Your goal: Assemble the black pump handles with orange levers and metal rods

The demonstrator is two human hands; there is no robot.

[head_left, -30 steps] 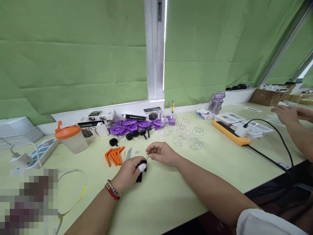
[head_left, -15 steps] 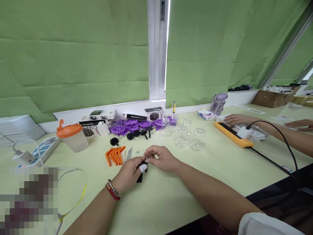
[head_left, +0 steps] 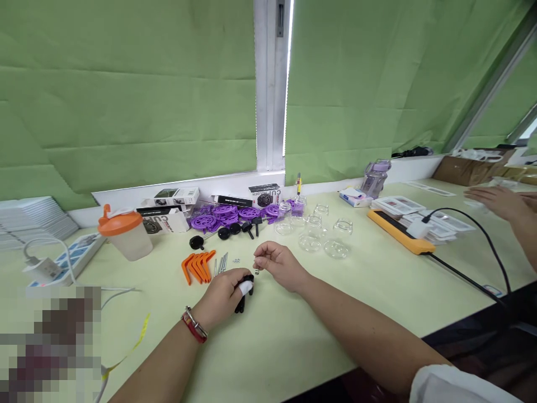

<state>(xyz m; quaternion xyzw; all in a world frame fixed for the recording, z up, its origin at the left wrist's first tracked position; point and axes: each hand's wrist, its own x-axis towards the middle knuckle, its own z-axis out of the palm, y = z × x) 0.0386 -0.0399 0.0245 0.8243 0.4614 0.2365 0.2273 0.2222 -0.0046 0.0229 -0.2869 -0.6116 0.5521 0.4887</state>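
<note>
My left hand [head_left: 224, 294], its thumb wrapped in white, is closed around a black plastic part [head_left: 248, 281]; its exact kind is mostly hidden by the fingers. More black pieces [head_left: 240, 305] show just below that hand. My right hand [head_left: 280, 266] pinches a small metal spring [head_left: 257, 272] at its fingertips, a little to the right of the black part and apart from it. Close to my left hand lie orange bent handles [head_left: 199, 267], metal rods [head_left: 221, 263] and a few tiny metal bits [head_left: 236, 261].
Purple wheel-shaped parts [head_left: 226, 214] and black knobs [head_left: 224, 233] lie farther back. Clear glass vessels [head_left: 337, 247] stand right of them. An orange-lidded cup [head_left: 126, 235] is at left, a yellow power strip [head_left: 400, 232] at right. A co-worker's hand [head_left: 495, 200] is at far right.
My right hand has drawn slightly right, away from the black part, with the spring now visible in its fingers. The co-worker's hand has left the stack of plastic cases, moving right.
</note>
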